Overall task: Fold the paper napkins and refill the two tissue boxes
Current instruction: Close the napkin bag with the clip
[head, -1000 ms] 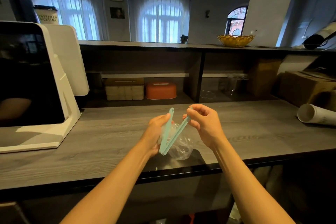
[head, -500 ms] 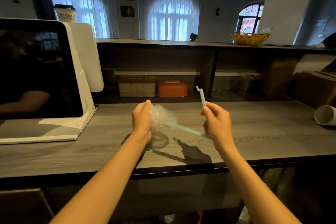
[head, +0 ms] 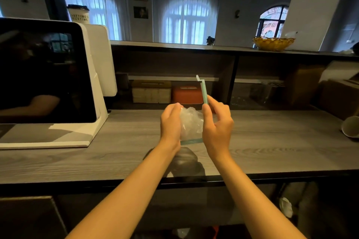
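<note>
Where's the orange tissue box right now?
The orange tissue box sits on the lower shelf behind the counter, centre of the head view, just right of the beige napkin box and beyond the raised hands.

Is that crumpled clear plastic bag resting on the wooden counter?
Apart. The head view shows the plastic bag held up between both hands, its shadow lying separate below on the counter.

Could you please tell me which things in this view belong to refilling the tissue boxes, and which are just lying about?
Job:
- left hand and right hand holding a crumpled clear bag with a green sealing clip
- orange tissue box
- yellow-lidded tissue box

Lying about:
- touchscreen terminal
- paper cup
- gold bowl
- cardboard boxes
</note>
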`<state>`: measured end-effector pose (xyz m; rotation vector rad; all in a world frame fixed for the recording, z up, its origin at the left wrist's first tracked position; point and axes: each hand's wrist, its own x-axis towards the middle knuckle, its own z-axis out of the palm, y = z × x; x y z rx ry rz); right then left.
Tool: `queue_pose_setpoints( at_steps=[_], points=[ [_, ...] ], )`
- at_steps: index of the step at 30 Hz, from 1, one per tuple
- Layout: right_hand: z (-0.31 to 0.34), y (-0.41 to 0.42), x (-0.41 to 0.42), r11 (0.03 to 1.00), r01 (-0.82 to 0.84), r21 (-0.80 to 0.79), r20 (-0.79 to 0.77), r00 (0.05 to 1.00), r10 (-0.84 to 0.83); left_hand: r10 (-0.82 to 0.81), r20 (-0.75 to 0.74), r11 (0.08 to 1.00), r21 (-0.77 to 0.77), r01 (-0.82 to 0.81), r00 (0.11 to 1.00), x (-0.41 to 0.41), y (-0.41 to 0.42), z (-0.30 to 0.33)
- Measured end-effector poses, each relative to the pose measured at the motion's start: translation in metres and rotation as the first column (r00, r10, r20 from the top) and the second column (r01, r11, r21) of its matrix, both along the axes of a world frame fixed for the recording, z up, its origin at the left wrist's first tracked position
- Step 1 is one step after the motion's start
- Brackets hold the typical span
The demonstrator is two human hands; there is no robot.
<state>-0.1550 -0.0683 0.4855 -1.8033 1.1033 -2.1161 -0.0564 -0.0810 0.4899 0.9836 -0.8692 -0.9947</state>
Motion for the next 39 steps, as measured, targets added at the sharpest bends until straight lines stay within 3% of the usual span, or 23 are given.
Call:
queue_pose_setpoints(
  at_steps=[5,7,10,13,17,22,25,27,30,33,39],
  points=[
    [0.012,-0.008,0.009,0.999,0.008,-0.034,0.102,0.995,-0.004,0.021,0.260,0.992,-0.124,0.012,0.965,-0.009,0.007,-0.009],
    [0.013,-0.015,0.007,0.995,-0.095,0.024,0.196,0.977,0.088,-0.089,0.226,0.988,-0.100,0.115,0.970,-0.009,0.010,-0.014],
    [0.012,-0.023,0.002,0.975,-0.167,0.145,0.253,0.959,0.127,-0.336,0.035,0.940,-0.059,0.337,0.941,-0.005,0.012,-0.021],
    [0.012,-0.027,0.002,0.937,-0.193,0.292,0.248,0.961,0.121,-0.495,0.178,0.860,-0.037,0.508,0.851,0.003,0.011,-0.028],
    [0.017,-0.034,-0.002,0.828,-0.292,0.478,0.394,0.914,0.095,-0.641,0.245,0.757,0.043,0.652,0.728,0.014,0.011,-0.032],
    [0.011,-0.035,-0.007,0.708,-0.382,0.594,0.450,0.887,0.102,-0.613,0.334,0.779,0.102,0.619,0.716,0.011,0.012,-0.034],
    [0.008,-0.036,-0.017,0.684,-0.371,0.628,0.316,0.925,0.212,-0.605,0.231,0.795,0.107,0.598,0.762,0.015,0.012,-0.030],
    [0.006,-0.035,-0.031,0.703,-0.331,0.630,0.059,0.923,0.381,-0.604,0.186,0.796,0.091,0.598,0.775,0.023,0.009,-0.025],
    [0.004,-0.030,-0.051,0.688,-0.303,0.659,-0.268,0.760,0.592,-0.611,0.101,0.791,0.039,0.611,0.785,0.032,0.003,-0.020],
    [0.004,-0.026,-0.056,0.698,-0.256,0.668,-0.385,0.685,0.619,-0.625,-0.017,0.780,0.019,0.625,0.781,0.031,0.000,-0.019],
    [0.000,-0.025,-0.048,0.810,-0.228,0.541,-0.472,0.714,0.517,-0.593,-0.177,0.798,0.002,0.603,0.785,0.023,0.002,-0.022]
  ],
)
